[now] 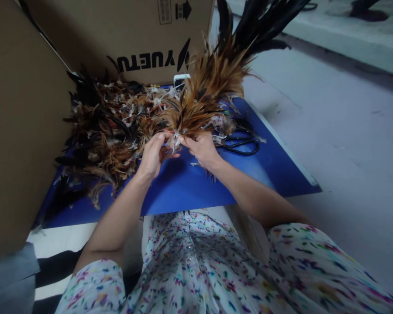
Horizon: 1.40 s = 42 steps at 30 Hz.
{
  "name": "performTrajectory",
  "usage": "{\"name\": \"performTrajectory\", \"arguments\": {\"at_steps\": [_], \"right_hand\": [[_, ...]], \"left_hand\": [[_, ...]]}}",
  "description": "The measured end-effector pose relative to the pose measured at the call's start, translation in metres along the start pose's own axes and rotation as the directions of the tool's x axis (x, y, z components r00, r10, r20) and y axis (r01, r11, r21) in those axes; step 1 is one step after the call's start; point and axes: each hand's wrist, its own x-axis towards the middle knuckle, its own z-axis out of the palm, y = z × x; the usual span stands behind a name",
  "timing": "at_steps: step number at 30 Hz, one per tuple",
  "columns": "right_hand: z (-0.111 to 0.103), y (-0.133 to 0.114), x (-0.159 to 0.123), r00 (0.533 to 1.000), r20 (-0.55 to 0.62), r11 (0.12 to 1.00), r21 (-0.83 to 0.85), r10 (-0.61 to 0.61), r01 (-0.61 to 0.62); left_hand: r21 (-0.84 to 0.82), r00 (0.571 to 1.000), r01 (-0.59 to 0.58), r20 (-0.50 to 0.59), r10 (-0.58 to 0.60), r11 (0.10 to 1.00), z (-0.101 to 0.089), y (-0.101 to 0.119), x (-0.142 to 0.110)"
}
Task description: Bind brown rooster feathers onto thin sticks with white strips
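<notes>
Both hands meet at the pale, fluffy base of a bunch of brown feathers (196, 102), above the near part of a blue board (183, 187). My left hand (153, 155) pinches the base from the left, its fingers closed and partly curled underneath. From the right, my right hand (201, 148) grips the same base with the thumb on top. The brown plumes fan up and away from me. Long black feathers (252, 26) rise behind them at the upper right; whether they belong to the same bunch I cannot tell.
A heap of loose brown and black feathers (111, 131) covers the board's left side. Black-handled scissors (242, 146) lie right of my right hand. Cardboard boxes (85, 30) stand behind and at the left. A white-edged object (181, 77) sits at the back.
</notes>
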Motion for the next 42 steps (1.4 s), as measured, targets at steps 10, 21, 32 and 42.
{"name": "performTrajectory", "arguments": {"at_steps": [10,21,32,42], "right_hand": [[-0.003,-0.007,0.001,0.999,-0.029,0.998,0.064,-0.015,0.017],[-0.005,-0.011,-0.001,1.0,0.018,0.999,0.02,-0.025,0.025],[-0.009,-0.007,-0.001,0.993,0.084,0.995,-0.05,-0.081,0.085],[-0.009,-0.016,0.0,0.989,0.121,0.963,-0.246,-0.086,0.114]], "left_hand": [[0.634,0.867,-0.443,0.125,0.482,0.633,-0.003,-0.002,-0.004],[0.711,0.858,-0.415,0.098,0.504,0.568,-0.006,0.009,-0.008],[0.155,0.986,0.02,0.163,-0.045,0.988,0.003,0.005,-0.006],[0.274,0.989,-0.132,0.098,0.109,0.952,0.004,-0.002,-0.006]]}}
